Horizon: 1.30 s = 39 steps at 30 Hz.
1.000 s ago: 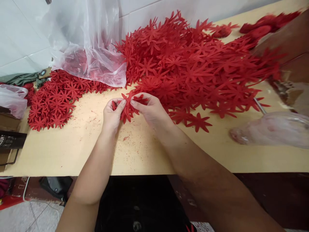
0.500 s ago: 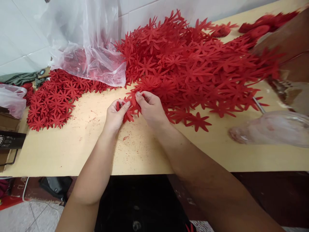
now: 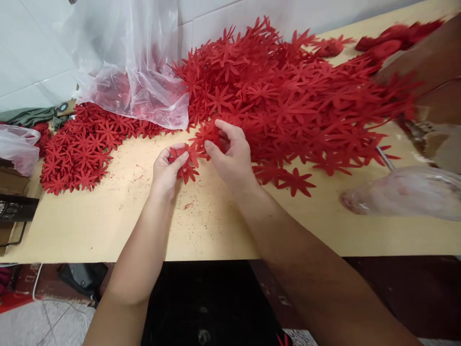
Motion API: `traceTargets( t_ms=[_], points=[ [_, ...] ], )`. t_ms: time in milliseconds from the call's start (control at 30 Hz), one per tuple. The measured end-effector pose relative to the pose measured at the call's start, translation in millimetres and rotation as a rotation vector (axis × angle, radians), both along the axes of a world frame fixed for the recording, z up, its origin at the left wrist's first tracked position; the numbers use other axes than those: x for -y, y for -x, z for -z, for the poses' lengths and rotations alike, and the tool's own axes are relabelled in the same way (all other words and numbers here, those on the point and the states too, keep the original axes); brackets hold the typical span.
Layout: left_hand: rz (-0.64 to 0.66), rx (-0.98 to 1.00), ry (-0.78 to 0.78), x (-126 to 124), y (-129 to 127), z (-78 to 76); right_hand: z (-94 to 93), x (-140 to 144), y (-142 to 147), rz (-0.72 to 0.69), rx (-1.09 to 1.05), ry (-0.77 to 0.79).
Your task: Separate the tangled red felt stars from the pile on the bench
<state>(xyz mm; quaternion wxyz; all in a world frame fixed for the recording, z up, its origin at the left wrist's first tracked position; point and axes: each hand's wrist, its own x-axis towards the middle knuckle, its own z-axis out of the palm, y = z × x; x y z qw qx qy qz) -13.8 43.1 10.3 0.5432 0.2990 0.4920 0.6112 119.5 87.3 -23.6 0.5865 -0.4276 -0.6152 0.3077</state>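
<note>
Pinched between the thumb and fingers of my left hand (image 3: 168,168) is a red flower cutout (image 3: 188,172) with narrow petals. My right hand (image 3: 232,151) is just to its right, thumb and index finger apart, at the near edge of a large pile of red flower cutouts (image 3: 288,101). Some red petals lie behind its fingers; its curled lower fingers are partly hidden. One loose red flower (image 3: 296,182) lies flat on the table to the right of that hand.
A smaller heap of red flowers (image 3: 81,154) covers the table's left side, partly under a clear plastic bag (image 3: 144,91). A clear plastic container (image 3: 403,192) lies at the right. Red scraps dot the wooden table (image 3: 216,235). A tiled wall (image 3: 32,53) stands behind.
My right hand has moved slightly up and right, away from the left hand, and its thumb and index finger have spread. My left hand has shifted slightly left, keeping the red flower.
</note>
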Motion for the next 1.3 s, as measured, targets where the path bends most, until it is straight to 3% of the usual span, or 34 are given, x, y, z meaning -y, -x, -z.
traceTargets(
  t_ms=[100,233,300,400,533,700,767,867,1000,1133,1300],
  points=[
    [-0.006,-0.096,-0.043,0.9,-1.6,2.3,-8.2,7.5,4.1,0.015,-0.041,0.0],
    [-0.012,-0.12,-0.031,-0.2,-0.9,3.2,-12.6,15.0,16.0,-0.296,-0.216,0.217],
    [-0.002,-0.079,-0.027,0.0,-1.1,2.1,-11.6,15.5,20.0,-0.363,-0.249,0.286],
    [0.047,-0.009,-0.016,1.6,-2.7,-0.3,-8.8,11.8,19.3,-0.257,-0.283,0.284],
    [0.09,-0.029,-0.036,2.4,-3.9,-0.4,-5.8,4.8,9.3,-0.037,-0.246,0.172],
    [0.091,-0.094,-0.037,-0.4,-2.8,4.7,-8.4,7.9,0.2,0.163,0.047,-0.053],
    [0.087,-0.109,-0.023,-1.4,-2.3,6.1,-10.0,11.8,1.8,0.179,0.131,-0.11],
    [0.065,-0.122,-0.024,-2.1,-1.3,7.5,-9.5,16.4,10.7,-0.002,0.078,-0.074],
    [0.056,-0.15,-0.034,-3.1,-0.3,10.1,-6.5,20.3,24.4,-0.308,-0.063,0.145],
    [0.017,-0.171,-0.082,-6.7,-0.5,15.4,-8.2,22.4,28.3,-0.439,-0.139,0.268],
    [-0.022,-0.184,-0.16,-9.8,0.3,19.4,-9.1,20.5,28.1,-0.51,-0.246,0.297]
  ],
)
